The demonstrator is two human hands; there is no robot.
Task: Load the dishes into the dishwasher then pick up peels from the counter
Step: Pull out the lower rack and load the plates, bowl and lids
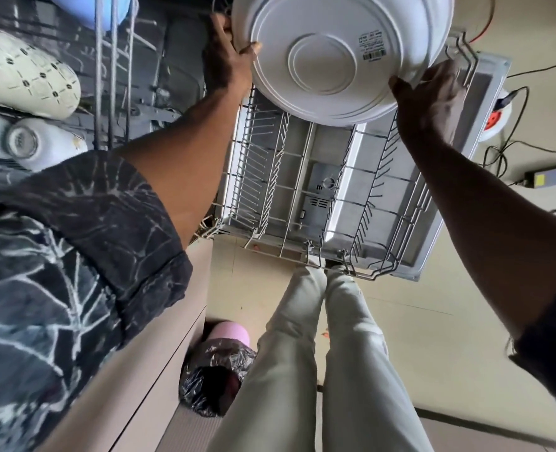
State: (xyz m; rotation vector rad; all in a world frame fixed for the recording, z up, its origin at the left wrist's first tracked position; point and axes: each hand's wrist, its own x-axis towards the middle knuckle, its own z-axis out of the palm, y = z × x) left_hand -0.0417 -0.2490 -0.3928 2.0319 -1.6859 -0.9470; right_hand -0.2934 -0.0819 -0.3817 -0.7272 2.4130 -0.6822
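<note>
The white plate (322, 60) is seen from its underside: round and glossy, with a raised foot ring at the centre, stepped concentric ridges and a small barcode sticker on the right. Its far edge is cut off by the top of the picture, and its deep rim may be a second dish stacked behind; I cannot tell. It hangs tilted over the far end of the wire lower rack (302, 197), apart from the tines. The left hand (226, 60) grips its left rim, thumb on the underside and fingers hidden behind. The right hand (433, 102) grips the near-right rim, its fingers (446, 78) curled round the edge.
</note>
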